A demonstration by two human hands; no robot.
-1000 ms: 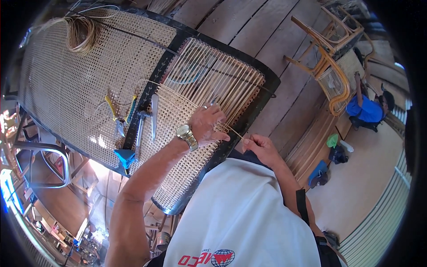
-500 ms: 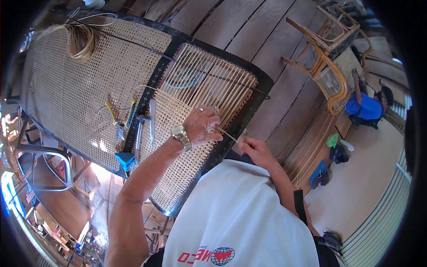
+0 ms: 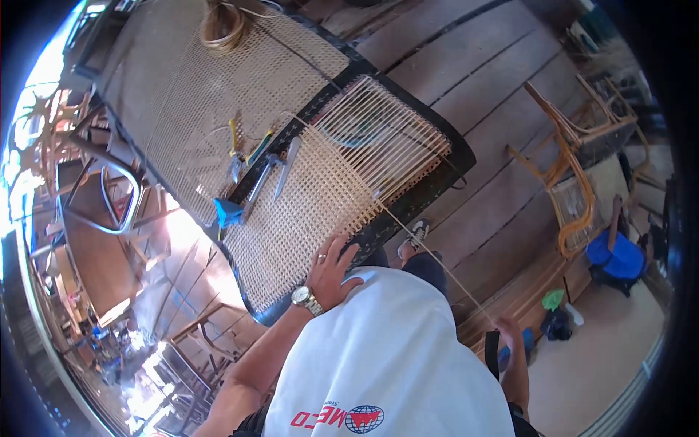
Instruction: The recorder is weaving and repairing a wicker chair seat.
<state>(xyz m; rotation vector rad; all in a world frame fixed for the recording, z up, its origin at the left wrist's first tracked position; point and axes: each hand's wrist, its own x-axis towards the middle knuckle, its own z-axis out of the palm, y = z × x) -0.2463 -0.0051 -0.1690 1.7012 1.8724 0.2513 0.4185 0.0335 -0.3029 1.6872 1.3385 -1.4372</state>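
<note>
A pale cane strand (image 3: 451, 274) runs taut from the half-woven cane panel (image 3: 320, 182) down to the right. My right hand (image 3: 510, 331), low at the right, is closed on its far end. Fingers spread, my left hand (image 3: 333, 271) lies on the near edge of the black frame (image 3: 462, 156) and weaving. Parallel strands without crosswise weave fill the panel's upper right part. On the weaving rest a hammer (image 3: 261, 182), a flat metal blade (image 3: 288, 167), yellow-handled pliers (image 3: 234, 146) and a blue wedge-shaped piece (image 3: 228, 211).
A coil of cane (image 3: 222, 33) lies on the finished weaving at the far left. On the right, a wooden chair frame (image 3: 571, 211) stands by a person in blue (image 3: 615, 251). A green bag (image 3: 552, 299) sits below them. Furniture crowds the left side.
My right hand has moved away down to the right, drawing out a long length of strand. My left hand has left the weaving's edge strands and come down to the near frame edge. The view has turned.
</note>
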